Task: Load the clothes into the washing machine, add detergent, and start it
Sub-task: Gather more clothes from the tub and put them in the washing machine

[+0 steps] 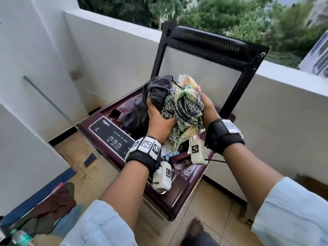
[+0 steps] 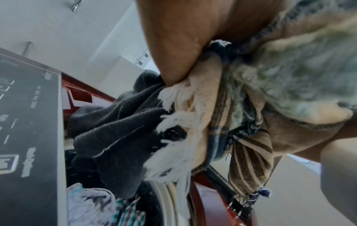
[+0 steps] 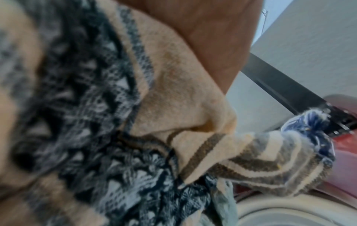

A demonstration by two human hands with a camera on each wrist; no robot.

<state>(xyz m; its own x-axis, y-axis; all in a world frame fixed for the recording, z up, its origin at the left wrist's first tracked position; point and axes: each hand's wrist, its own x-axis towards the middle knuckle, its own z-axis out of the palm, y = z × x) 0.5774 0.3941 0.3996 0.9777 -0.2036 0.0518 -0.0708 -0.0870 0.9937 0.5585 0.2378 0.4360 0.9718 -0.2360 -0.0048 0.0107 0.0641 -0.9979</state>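
Both hands hold a bundle of clothes above the open tub of a maroon top-loading washing machine (image 1: 177,201). My left hand (image 1: 157,115) grips a dark grey garment (image 1: 154,91) and the left side of a green and black patterned cloth (image 1: 184,107). My right hand (image 1: 206,107) clasps the right side, with a tan striped towel (image 3: 193,107) under its palm. The dark garment (image 2: 115,137) hangs toward the tub, and a white fringe (image 2: 173,122) dangles beside it. Several clothes (image 2: 90,204) lie inside the drum. The lid (image 1: 209,55) stands upright behind.
The black control panel (image 1: 111,134) runs along the machine's left side. White balcony walls (image 1: 106,50) close in behind and to the right. At the lower left, more clothes (image 1: 58,205) lie in a blue basket, with a bottle (image 1: 21,237) near them. My bare foot (image 1: 195,228) stands on the tiled floor.
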